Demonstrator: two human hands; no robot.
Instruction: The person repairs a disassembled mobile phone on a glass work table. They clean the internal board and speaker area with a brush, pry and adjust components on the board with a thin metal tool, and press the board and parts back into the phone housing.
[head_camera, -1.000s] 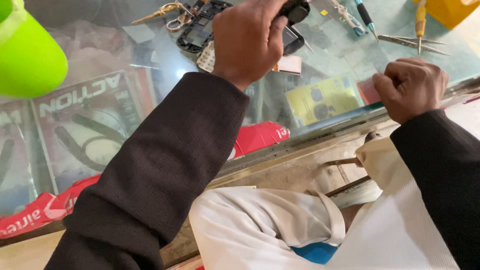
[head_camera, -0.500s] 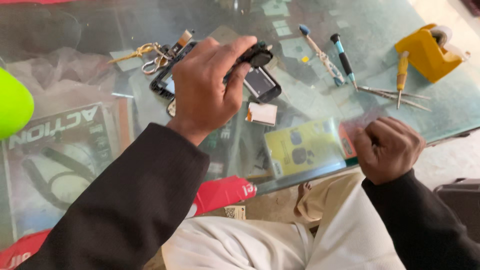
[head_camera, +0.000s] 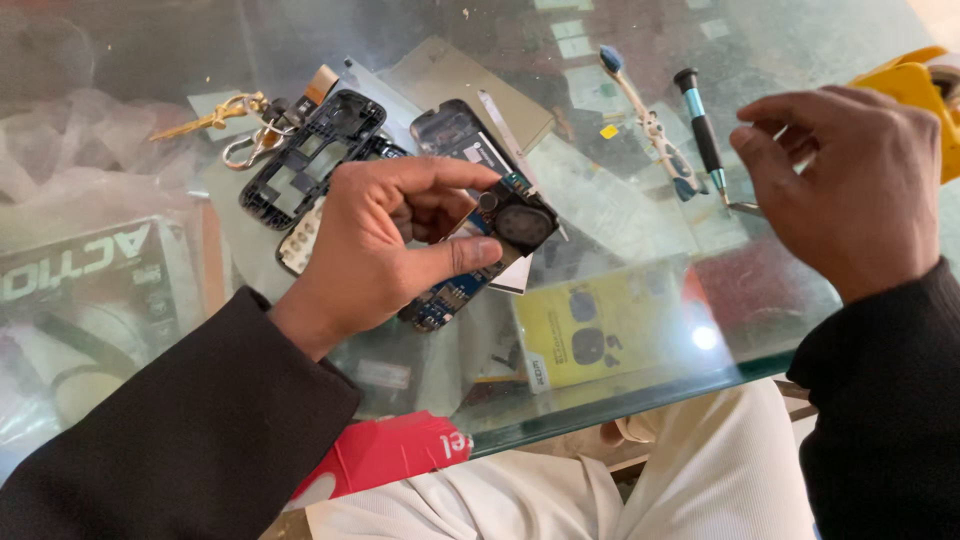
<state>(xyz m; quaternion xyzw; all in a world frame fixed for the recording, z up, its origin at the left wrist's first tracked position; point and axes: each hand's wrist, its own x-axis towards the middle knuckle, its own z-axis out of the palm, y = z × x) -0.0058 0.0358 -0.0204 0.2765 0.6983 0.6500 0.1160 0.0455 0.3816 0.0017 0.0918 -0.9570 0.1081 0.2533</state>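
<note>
Blue circuit board (head_camera: 470, 275), round black speaker (head_camera: 522, 226)

**Circuit board pinched over glass table**

The left hand (head_camera: 375, 250) pinches a blue circuit board (head_camera: 490, 245) above the glass table (head_camera: 640, 380). At two o'clock from it, the right hand (head_camera: 855, 190) hovers, fingers curled, near a screwdriver (head_camera: 700, 130). At ten o'clock lies a black phone frame (head_camera: 310, 155).

Single view, head-worn camera, looking steeply down and slightly forward from above the person's lap. Close range: the glass desk (head_camera: 640, 390) fills most of the frame, its near edge running diagonally across the lower part, higher at right. The left hand (head_camera: 375, 250) sits centre-left, the right hand (head_camera: 850, 190) at the right edge. Sleeves and knees crowd the near bottom. Far side of the desk is cut off at top.
</note>
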